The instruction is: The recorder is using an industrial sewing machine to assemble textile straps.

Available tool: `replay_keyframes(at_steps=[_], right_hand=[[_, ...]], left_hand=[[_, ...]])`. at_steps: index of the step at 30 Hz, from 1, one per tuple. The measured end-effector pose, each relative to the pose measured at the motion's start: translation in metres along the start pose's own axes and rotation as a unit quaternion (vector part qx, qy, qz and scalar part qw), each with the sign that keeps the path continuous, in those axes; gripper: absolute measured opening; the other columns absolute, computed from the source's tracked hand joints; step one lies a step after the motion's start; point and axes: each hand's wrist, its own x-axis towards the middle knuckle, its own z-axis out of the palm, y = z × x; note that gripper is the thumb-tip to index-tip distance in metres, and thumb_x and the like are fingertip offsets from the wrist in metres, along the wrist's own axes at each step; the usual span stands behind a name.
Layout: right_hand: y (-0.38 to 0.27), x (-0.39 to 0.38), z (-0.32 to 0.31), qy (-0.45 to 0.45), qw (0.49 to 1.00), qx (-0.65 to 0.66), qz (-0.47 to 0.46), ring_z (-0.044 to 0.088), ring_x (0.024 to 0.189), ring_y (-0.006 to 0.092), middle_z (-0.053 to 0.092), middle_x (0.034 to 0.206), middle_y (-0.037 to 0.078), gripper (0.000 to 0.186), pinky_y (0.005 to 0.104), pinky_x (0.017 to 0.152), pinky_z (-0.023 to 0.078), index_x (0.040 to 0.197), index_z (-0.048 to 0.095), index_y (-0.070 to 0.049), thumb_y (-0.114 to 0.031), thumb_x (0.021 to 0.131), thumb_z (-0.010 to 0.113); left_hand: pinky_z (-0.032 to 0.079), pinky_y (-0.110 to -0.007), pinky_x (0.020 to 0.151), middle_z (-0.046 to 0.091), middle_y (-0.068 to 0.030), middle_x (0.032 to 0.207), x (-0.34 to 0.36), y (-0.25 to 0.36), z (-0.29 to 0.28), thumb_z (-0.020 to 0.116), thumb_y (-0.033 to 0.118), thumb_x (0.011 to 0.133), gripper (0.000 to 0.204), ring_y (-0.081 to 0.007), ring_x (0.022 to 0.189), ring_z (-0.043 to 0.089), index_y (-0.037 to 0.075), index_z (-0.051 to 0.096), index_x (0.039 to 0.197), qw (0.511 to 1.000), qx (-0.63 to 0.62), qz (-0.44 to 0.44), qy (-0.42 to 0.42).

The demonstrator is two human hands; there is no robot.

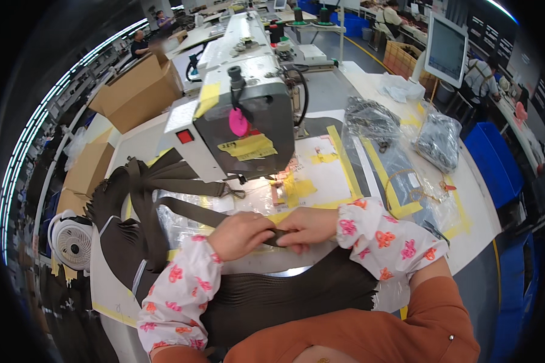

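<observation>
Both hands meet in front of the sewing machine, gripping a dark olive strap. My left hand pinches it from the left, and my right hand holds its end, fingers closed. From my hands the strap runs left toward a heap of similar straps. A metal hook lies by the end of another strap under the machine head. Across my lap and the table's near edge rests a stack of dark fabric strips.
Bagged parts and a bundle in clear plastic lie right of the machine. A small white fan stands at the left edge, cardboard boxes behind it. Blue bins and a screen are at the right. Other people work farther back.
</observation>
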Motion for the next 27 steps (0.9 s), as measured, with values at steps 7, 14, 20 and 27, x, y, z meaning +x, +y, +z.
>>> replay_keyframes(at_steps=[7,14,20,27], right_hand=[[0.074,-0.104,-0.111,0.388,0.616,-0.637,0.255,0.061,0.072,0.0277,0.061,0.074,0.012,0.009,0.041,0.064,0.048,0.072,0.062,-0.004,-0.011,0.07,0.056],[0.14,-0.14,-0.185,0.35,0.515,-0.675,0.396,0.062,0.073,0.0241,0.062,0.073,0.008,0.009,0.0358,0.061,0.05,0.07,0.062,-0.009,-0.012,0.069,0.054],[0.112,-0.146,-0.181,0.344,0.593,-0.651,0.325,0.061,0.074,0.028,0.061,0.078,0.011,0.011,0.0378,0.062,0.048,0.078,0.057,-0.005,-0.011,0.069,0.055],[0.029,-0.087,-0.084,0.438,0.848,-0.294,0.049,0.058,0.058,0.0245,0.058,0.063,0.011,0.014,0.0329,0.054,0.046,0.079,0.053,-0.002,-0.008,0.068,0.057]], left_hand=[[0.044,-0.033,0.056,0.059,-0.012,0.067,0.033,0.0,0.018,0.055,0.024,0.084,0.019,-0.0276,0.061,0.058,0.005,0.061,0.083,0.993,-0.073,-0.092,-0.001],[0.045,-0.038,0.057,0.059,-0.0133,0.067,0.03,-0.008,0.026,0.054,0.03,0.083,0.023,-0.0321,0.063,0.057,0.008,0.06,0.08,0.989,-0.076,-0.123,0.018],[0.042,-0.027,0.051,0.058,-0.0078,0.06,0.032,-0.005,0.025,0.061,0.021,0.08,0.018,-0.0134,0.052,0.053,0.004,0.061,0.078,0.978,-0.139,-0.143,0.062],[0.042,-0.025,0.052,0.059,-0.0085,0.061,0.033,-0.014,0.033,0.06,0.019,0.081,0.021,-0.0092,0.054,0.051,-0.002,0.061,0.08,0.925,-0.259,-0.198,0.195]])
